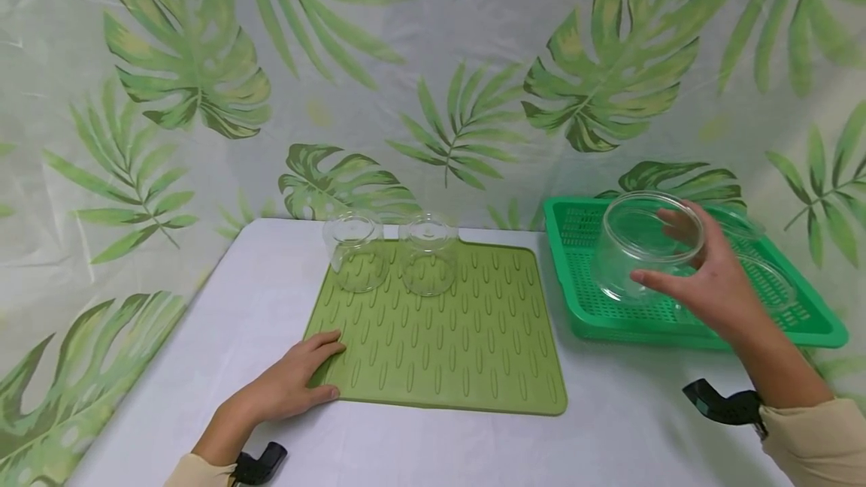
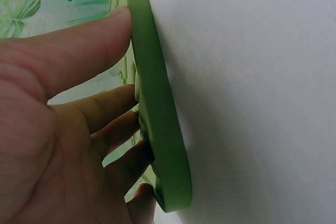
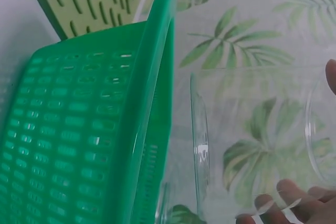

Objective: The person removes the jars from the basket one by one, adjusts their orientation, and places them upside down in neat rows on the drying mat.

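My right hand (image 1: pixel 720 284) grips a clear glass container (image 1: pixel 614 265) over the green basket (image 1: pixel 564 276), thumb on the near side and fingers round the far side. In the right wrist view the container (image 3: pixel 252 135) appears beside the basket's rim, fingertips visible against the glass. My left hand (image 1: pixel 291 378) rests at the front left corner of a green ridged mat (image 1: pixel 460 367), fingers spread and fairly straight. Thumb and fingertips touch the mat's edge in the left wrist view. Two clear glass containers (image 1: pixel 361 265) stand side by side at the mat's back left.
More clear glass pieces (image 1: pixel 771 284) lie in the right part of the basket, partly behind my right hand. A white cloth (image 1: pixel 223 322) covers the table. Behind it hangs a leaf-patterned curtain (image 1: pixel 467 43), close to the mat's back edge and the basket.
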A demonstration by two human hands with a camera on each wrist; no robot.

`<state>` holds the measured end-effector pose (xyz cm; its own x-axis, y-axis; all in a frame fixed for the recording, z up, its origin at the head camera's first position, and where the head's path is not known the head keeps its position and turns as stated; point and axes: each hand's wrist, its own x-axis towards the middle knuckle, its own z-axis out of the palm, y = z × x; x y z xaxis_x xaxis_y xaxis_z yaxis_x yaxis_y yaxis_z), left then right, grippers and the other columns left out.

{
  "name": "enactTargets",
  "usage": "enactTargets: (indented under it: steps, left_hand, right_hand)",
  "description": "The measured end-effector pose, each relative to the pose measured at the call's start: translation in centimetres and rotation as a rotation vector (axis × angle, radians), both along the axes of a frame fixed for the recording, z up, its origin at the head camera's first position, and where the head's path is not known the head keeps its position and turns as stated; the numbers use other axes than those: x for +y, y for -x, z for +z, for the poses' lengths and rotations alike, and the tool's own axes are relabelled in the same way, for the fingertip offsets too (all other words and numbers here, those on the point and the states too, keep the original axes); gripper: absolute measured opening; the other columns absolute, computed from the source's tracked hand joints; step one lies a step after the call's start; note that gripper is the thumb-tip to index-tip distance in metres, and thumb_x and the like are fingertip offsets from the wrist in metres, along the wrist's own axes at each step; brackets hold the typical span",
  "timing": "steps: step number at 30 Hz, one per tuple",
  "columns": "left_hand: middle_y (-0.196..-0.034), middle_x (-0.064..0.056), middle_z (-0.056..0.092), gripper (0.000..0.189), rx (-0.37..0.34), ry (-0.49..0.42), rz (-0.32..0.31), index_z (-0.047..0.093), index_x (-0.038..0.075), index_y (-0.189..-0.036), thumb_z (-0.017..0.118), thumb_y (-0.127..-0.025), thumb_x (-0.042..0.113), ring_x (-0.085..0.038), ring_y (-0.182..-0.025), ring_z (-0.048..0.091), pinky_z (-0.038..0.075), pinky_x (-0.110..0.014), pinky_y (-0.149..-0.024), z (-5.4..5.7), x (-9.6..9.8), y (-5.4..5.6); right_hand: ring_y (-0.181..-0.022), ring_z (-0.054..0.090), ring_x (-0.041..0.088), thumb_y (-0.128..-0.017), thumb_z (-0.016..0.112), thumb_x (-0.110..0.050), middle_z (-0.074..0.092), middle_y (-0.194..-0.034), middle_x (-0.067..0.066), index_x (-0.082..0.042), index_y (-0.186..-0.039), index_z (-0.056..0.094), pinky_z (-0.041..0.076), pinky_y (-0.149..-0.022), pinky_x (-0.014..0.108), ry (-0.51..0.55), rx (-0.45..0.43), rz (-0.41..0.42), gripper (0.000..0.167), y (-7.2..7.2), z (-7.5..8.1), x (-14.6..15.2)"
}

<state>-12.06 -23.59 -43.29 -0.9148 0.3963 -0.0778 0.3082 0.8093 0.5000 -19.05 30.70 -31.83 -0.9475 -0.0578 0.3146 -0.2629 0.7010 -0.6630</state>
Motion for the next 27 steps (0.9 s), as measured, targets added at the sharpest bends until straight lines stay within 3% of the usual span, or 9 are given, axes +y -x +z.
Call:
enactTargets:
  steps: [4,10,16,23,27]
  left_hand:
    - [-0.154,-0.019,0.040,0.064,-0.007,0.000,0.002,0.051,0.001,-0.141,0.074,-0.086,0.026,-0.046,-0.142,0.037,0.036,-0.063,-0.112,0.0,0.0,0.1]
    - [-0.155,-0.020,0.039,0.064,-0.026,-0.016,0.002,0.050,0.001,-0.141,0.074,-0.087,0.027,-0.047,-0.143,0.036,0.037,-0.063,-0.111,0.1,0.1,0.1]
    - [-0.155,-0.019,0.039,0.064,-0.033,-0.008,0.003,0.050,0.001,-0.142,0.073,-0.087,0.026,-0.047,-0.143,0.035,0.036,-0.063,-0.111,0.1,0.0,0.0]
    - [-0.155,-0.018,0.040,0.065,-0.025,0.006,0.019,0.051,0.002,-0.141,0.075,-0.086,0.026,-0.045,-0.143,0.037,0.038,-0.061,-0.111,0.2,0.1,0.0]
    - [-0.155,-0.017,0.040,0.064,-0.024,0.008,0.029,0.052,0.003,-0.141,0.076,-0.086,0.026,-0.044,-0.143,0.038,0.039,-0.060,-0.111,0.2,0.2,0.1]
  right_hand:
    - [-0.121,0.035,-0.019,-0.082,0.082,-0.025,0.039,-0.158,-0.008,-0.034,-0.157,0.017,0.033,-0.080,0.020,-0.034,-0.021,-0.013,0.100,0.0,0.0,0.0]
    - [-0.120,0.035,-0.019,-0.079,0.085,-0.021,0.041,-0.153,-0.015,-0.038,-0.156,0.019,0.032,-0.081,0.015,-0.022,-0.001,0.006,0.102,0.0,0.3,-0.8]
    - [-0.121,0.034,-0.018,-0.078,0.086,-0.021,0.041,-0.151,-0.015,-0.041,-0.156,0.020,0.032,-0.084,0.020,-0.018,0.009,0.048,0.103,0.1,0.8,-2.3]
    - [-0.125,0.038,-0.008,-0.075,0.088,-0.022,0.042,-0.151,-0.008,-0.046,-0.154,0.021,0.033,-0.085,0.006,-0.015,0.023,0.085,0.107,0.3,1.2,-4.1]
    - [-0.131,0.041,0.005,-0.074,0.089,-0.023,0.042,-0.153,-0.002,-0.046,-0.154,0.020,0.034,-0.087,0.009,-0.020,0.028,0.103,0.109,0.3,1.5,-5.1]
